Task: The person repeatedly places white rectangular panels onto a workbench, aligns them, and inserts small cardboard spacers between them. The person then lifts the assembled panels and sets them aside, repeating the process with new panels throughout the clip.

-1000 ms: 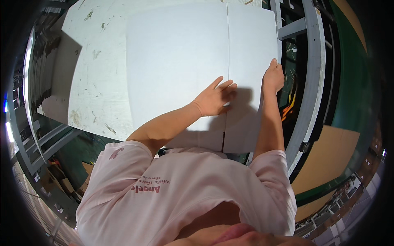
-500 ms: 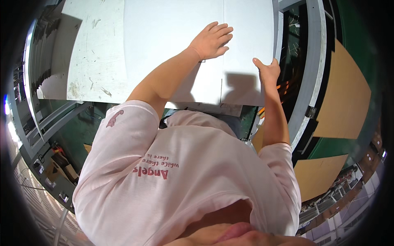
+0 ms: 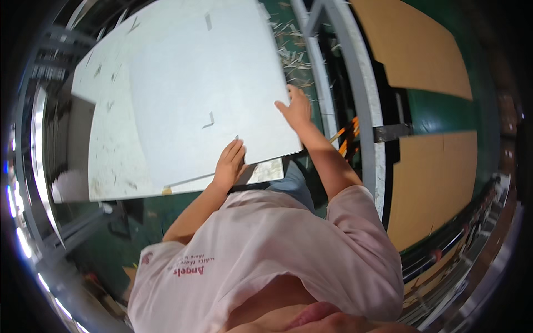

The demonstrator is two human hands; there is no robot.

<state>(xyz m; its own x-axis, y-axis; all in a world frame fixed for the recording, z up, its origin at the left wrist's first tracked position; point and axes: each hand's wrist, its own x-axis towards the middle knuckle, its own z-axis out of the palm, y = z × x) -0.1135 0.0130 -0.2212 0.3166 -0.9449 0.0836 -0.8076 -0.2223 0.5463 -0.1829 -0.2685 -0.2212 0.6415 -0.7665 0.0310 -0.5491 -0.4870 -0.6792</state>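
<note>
The white sheet (image 3: 189,83) overhangs the right edge of the surface (image 3: 111,150); uneven pressure could skew it: left hand's (image 3: 230,161) fingers extended, unclenched, right hand's (image 3: 297,111) grip unclear

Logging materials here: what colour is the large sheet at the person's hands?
The large sheet is white, best seen in the head view.

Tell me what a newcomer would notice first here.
The big white sheet on the scuffed table, with the left hand over its near edge and the right hand at its right edge. Then two brown boards on the right, and pale scraps scattered past the sheet's right edge.
</note>
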